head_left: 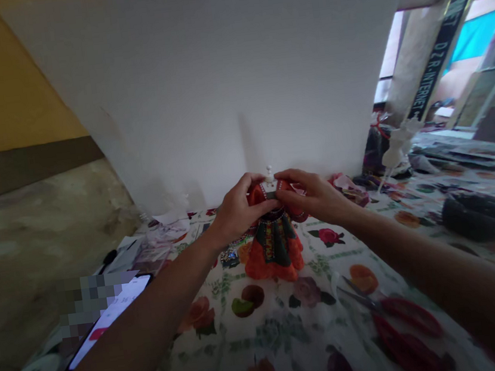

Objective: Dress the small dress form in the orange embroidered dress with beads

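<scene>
We note the left hand [238,209] and right hand [314,196] on a small red dress [274,254], fingers [289,175] pinching its top edges. Red-handled scissors [394,318] lie on the bench [270,339].

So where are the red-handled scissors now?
In the head view, the red-handled scissors lie on the floral tablecloth at lower right, below the right forearm, in front of the red miniature dress.

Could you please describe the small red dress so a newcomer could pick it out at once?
On the floral tablecloth, before the large white panel, the left hand and right hand grip a miniature orange-red dress. Unlike the bare white dress form right, it is clothed, with a dark green front panel.
</scene>
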`<state>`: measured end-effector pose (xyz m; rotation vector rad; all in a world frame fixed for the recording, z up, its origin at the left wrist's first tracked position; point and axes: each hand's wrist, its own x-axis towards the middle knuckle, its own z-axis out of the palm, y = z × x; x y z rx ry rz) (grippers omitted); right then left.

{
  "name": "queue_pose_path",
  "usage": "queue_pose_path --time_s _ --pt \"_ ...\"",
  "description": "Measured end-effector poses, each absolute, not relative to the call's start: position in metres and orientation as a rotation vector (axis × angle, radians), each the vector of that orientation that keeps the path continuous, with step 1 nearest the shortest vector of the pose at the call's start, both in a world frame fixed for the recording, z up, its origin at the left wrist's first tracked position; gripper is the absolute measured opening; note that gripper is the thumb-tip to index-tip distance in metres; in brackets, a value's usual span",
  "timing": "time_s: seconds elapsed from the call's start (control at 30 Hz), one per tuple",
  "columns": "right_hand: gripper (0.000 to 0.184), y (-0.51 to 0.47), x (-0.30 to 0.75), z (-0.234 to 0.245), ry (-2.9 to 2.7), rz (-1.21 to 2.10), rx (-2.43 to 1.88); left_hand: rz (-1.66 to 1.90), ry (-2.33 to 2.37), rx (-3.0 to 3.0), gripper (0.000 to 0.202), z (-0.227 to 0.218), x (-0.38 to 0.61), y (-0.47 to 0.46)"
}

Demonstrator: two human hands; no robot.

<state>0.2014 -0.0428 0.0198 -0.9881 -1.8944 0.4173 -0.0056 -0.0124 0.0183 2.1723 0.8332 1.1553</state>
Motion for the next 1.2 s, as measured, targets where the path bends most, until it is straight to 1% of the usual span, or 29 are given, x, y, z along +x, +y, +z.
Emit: queue_pose_path --time_s 0.17,0.23,0.4,0.53,0.97,1.2 --pt "0.047 -0.04 0.204 0.016 -1.868 0.514 -0.968 1.152 0.852 2.15 0.053 0.019 -0.009 -0.012" --pt "0.048 -0.039 0.205 0.013 -1.846 0.544 -0.949 1.144 0.846 2.139 0.054 0.018 -0.012 -0.012" --pt "0.036 -0.04 0.208 0.009 -1.821 0.483 -0.93 1.142 0.758 2.071 0.044 0.014 -0.021 -0.012" --pt "0.027 -0.044 0.206 0.013 -1.853 0.462 -0.962 1.117 0.746 1.997 0.041 0.013 -0.022 -0.015" --pt "0.023 -0.033 0.202 0.017 -1.886 0.407 -0.928 1.187 0.797 2.023 0.037 0.011 -0.018 -0.013" --pt "0.027 -0.034 0.204 0.016 -1.838 0.454 -0.907 1.248 0.798 2.125 0.03 0.013 -0.018 -0.013"
